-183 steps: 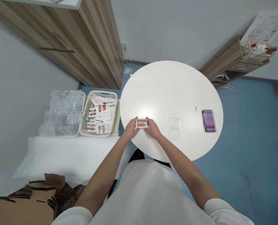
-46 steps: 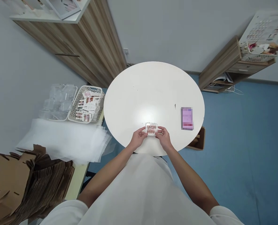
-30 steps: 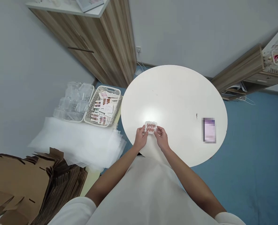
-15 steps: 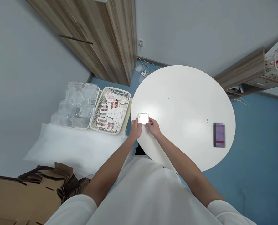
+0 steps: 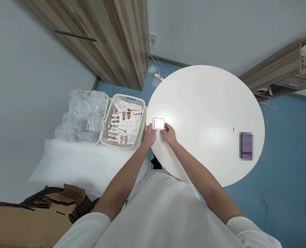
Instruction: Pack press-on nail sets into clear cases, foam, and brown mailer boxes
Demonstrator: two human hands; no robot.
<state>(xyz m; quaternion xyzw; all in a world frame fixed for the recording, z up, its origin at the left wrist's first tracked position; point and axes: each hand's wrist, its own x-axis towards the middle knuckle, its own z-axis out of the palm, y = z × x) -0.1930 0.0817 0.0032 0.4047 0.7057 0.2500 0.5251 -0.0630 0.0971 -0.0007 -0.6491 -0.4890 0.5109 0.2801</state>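
Observation:
Between both hands is a small clear plastic box (image 5: 158, 123) with a bright white panel, held over the near left edge of the round white table (image 5: 207, 100). My left hand (image 5: 149, 135) is closed on its left lower corner. The right lower corner is pinched by my right hand (image 5: 169, 133), fingers curled. What lies inside the box is washed out by glare. To the left, a white basket (image 5: 103, 140) holds printed cards (image 5: 127, 120) with rows of coloured press-on nails.
Clear plastic boxes (image 5: 84, 110) are heaped in another basket at the left. White sheeting (image 5: 75, 162) and flattened cardboard (image 5: 26, 220) lie below. A blurred purple object (image 5: 246, 146) rests on the table's right side. A wooden cabinet (image 5: 111, 41) stands behind.
Both hands have moved slightly up and away with the box, still holding it. The view has shifted a little, so the table appears farther right.

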